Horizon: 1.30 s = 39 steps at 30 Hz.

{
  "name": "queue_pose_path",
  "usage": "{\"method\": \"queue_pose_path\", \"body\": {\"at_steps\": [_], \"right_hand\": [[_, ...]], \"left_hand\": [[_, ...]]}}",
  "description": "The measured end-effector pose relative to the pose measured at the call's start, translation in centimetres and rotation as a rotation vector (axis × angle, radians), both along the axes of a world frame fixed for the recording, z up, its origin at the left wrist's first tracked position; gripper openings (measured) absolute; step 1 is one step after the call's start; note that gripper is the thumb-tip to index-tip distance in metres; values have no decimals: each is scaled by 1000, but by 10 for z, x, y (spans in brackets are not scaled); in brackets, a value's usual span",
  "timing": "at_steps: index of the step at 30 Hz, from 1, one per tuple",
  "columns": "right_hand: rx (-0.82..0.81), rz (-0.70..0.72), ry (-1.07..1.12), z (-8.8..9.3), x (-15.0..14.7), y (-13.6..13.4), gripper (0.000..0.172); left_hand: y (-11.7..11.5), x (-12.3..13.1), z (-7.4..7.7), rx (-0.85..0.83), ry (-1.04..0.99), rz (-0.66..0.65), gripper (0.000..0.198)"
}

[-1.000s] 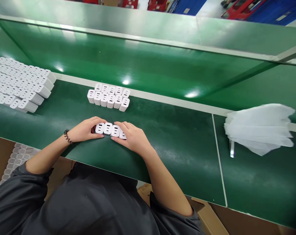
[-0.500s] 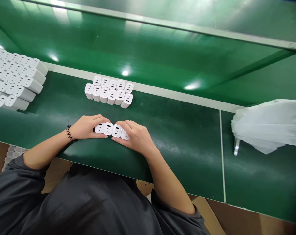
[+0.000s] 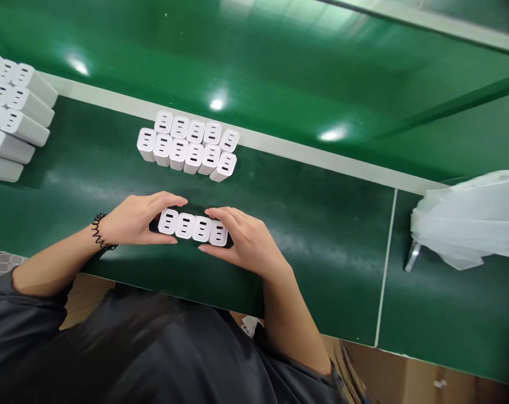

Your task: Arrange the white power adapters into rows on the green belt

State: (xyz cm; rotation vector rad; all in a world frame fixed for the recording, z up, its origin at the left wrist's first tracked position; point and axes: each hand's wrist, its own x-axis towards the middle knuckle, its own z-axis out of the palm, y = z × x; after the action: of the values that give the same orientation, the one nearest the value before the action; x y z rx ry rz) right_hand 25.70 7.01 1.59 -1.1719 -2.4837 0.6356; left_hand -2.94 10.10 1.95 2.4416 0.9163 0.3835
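A short row of white charger blocks (image 3: 193, 227), ports facing up, sits on the green table (image 3: 313, 247) between my hands. My left hand (image 3: 139, 219) cups the row's left end, fingers curled over the first block. On the right end my right hand (image 3: 244, 241) presses in, fingers wrapped over the last block. Both hands squeeze the row together. A black coiled band circles my left wrist.
Two tidy rows of the same white blocks (image 3: 187, 146) stand further back near a pale strip. A larger stack of blocks (image 3: 13, 115) lies at the far left. A pile of clear plastic bags (image 3: 468, 221) rests at the right. Brown cardboard shows below the table edge.
The view has tilted down and shifted, so everything sits lower and closer. My hands stay on the row, which now looks lifted slightly and better exposed.
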Motion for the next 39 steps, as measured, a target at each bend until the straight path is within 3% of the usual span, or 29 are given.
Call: {"method": "queue_pose_path", "body": {"at_steps": [5,10,19,23,26,31,39], "right_hand": [[51,-5,-13,-2,-2,-1,40],[90,3,-7,-3,-3,-1,36],[122,9,7,-1,-5,-1,34],[85,23,-19,0,-5,-1,42],[103,33,-9,-2,-8,-1,51],[143,33,3,-9,-17,-6,45],[218,59,-149,13,-17,-14,65]], "left_hand": [[-3,1,-1,-59,-42,26,46],[-5,2,-5,-111,-55,37,47],[-5,2,-2,-87,-89,27,44],[-5,3,-2,-89,-33,21,48],[-6,3,-4,-89,33,9,55],[-10,5,-13,-52,2,-3,49],[-16,8,-16,-142,-143,57,89]]}}
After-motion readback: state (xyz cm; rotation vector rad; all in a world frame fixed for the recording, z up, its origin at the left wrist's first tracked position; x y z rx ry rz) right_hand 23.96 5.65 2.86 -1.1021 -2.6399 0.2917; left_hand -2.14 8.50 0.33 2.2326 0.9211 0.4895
